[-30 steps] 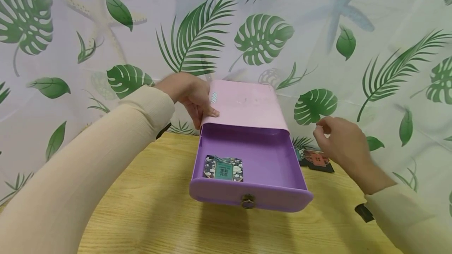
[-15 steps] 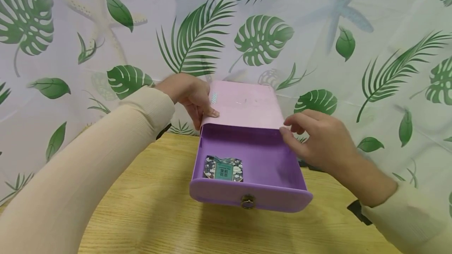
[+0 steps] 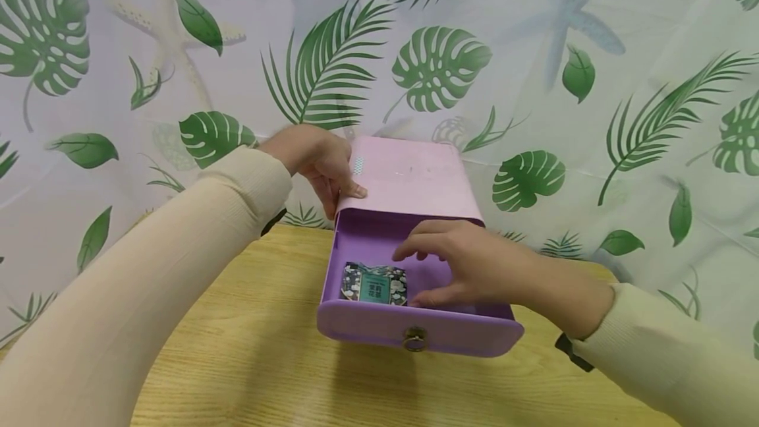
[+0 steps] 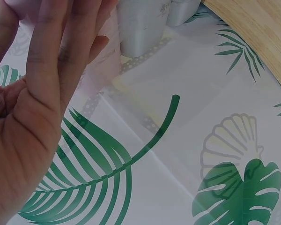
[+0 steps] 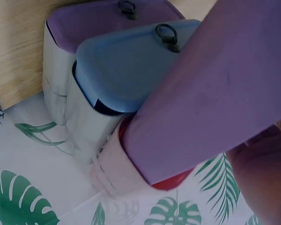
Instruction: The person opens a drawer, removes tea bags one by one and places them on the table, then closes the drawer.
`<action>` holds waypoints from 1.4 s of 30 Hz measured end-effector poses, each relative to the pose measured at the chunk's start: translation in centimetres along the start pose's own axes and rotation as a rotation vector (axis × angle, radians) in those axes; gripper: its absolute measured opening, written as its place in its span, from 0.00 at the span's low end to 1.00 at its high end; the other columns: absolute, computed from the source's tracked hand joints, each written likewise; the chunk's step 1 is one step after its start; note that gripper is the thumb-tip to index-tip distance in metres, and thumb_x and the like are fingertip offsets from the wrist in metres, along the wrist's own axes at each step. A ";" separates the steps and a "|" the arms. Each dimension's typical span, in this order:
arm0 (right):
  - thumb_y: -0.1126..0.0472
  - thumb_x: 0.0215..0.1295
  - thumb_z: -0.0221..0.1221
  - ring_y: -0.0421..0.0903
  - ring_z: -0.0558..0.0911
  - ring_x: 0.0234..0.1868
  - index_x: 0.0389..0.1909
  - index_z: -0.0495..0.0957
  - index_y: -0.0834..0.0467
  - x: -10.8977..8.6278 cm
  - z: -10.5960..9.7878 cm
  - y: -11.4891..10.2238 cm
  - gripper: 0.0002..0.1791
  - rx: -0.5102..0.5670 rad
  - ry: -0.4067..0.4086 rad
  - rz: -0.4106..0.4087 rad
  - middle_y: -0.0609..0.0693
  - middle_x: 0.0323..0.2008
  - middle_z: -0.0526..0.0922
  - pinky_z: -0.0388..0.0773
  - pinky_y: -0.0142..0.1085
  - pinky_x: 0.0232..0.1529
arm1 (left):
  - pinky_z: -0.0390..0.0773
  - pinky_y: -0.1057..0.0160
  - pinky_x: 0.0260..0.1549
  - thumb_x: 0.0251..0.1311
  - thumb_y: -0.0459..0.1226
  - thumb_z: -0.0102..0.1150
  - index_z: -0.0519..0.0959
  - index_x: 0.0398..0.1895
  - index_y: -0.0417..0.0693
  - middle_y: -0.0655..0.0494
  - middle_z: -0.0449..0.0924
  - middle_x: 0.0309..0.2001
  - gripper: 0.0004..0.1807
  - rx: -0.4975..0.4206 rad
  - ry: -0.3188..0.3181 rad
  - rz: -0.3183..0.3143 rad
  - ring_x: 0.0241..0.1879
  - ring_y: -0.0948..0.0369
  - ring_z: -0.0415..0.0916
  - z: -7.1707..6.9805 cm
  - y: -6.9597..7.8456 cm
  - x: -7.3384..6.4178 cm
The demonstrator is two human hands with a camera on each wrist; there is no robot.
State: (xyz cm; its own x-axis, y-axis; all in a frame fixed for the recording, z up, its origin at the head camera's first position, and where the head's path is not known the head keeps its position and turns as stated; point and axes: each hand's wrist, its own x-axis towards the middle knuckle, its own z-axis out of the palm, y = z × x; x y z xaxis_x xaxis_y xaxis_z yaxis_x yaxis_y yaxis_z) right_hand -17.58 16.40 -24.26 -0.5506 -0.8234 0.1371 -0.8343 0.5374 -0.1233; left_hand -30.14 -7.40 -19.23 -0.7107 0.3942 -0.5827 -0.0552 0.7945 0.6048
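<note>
One small packet [image 3: 374, 284], printed with pale flowers on a dark ground around a teal label, is lying in the front left corner of the purple drawer [image 3: 367, 325]. That smooth drawer is jutting from a pink case [image 3: 412, 176], and a metal ring pull [image 3: 414, 339] is hanging on its rounded front. In the right wrist view, a blue drawer front [image 5: 131, 65] and a second purple front [image 5: 103, 18] are sitting in pale cases next to the pink one. The left hand [image 3: 327, 167] is grasping the front left edge of the pink case, its thumb resting on top. The right hand [image 3: 456, 262] is reaching over the drawer, fingers bent and spread, holding nothing; its thumb is hovering just beside the packet, though contact is hard to tell. Wood-grained table [image 3: 267, 321] is showing underneath.
</note>
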 end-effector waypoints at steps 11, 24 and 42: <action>0.55 0.59 0.69 0.49 0.74 0.64 0.67 0.74 0.49 1.5 1.4 -0.1 0.33 0.007 -0.193 -0.124 0.50 0.67 0.75 0.72 0.47 0.64 | 0.84 0.55 0.48 0.70 0.40 0.57 0.69 0.54 0.28 0.32 0.84 0.47 0.22 0.011 -0.006 0.009 0.44 0.47 0.86 0.0 0.2 -0.1; 0.54 0.54 0.73 0.49 0.73 0.66 0.65 0.74 0.53 1.7 1.5 -0.6 0.36 0.019 -0.195 -0.054 0.46 0.64 0.77 0.68 0.48 0.68 | 0.84 0.55 0.47 0.70 0.40 0.57 0.69 0.54 0.29 0.32 0.83 0.47 0.22 0.001 0.003 0.004 0.45 0.46 0.86 0.1 0.1 -0.2; 0.51 0.55 0.74 0.48 0.78 0.58 0.63 0.76 0.53 1.4 1.3 -0.5 0.34 -0.029 -0.129 0.019 0.50 0.56 0.81 0.75 0.46 0.62 | 0.84 0.55 0.47 0.70 0.40 0.57 0.69 0.55 0.30 0.33 0.84 0.47 0.22 -0.003 -0.005 0.006 0.45 0.47 0.86 -0.1 -0.2 0.0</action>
State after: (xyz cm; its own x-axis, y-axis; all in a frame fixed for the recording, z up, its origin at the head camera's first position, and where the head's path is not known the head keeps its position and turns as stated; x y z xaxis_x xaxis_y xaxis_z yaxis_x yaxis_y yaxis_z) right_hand -17.85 14.76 -25.31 -0.5595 -0.8288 0.0072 -0.8254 0.5564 -0.0960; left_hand -30.20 -7.57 -19.29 -0.7071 0.4012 -0.5822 -0.0534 0.7907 0.6098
